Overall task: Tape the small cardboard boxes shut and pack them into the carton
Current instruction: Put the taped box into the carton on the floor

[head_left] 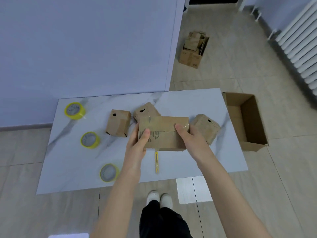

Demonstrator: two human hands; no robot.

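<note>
Your held box (163,133) is matt brown cardboard, with a glossy clear tape strip (169,128) across its top. The table (197,103) looks like polished white marble, grey-veined. Tape rolls (75,110) have shiny yellow-tinted film. The open carton (247,121) is plain matt corrugated cardboard.

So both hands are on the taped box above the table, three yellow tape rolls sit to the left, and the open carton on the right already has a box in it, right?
Not quite: in the head view the open carton is empty. The rest stands: left hand and right hand hold the taped box above the table, with three tape rolls to the left.
</note>
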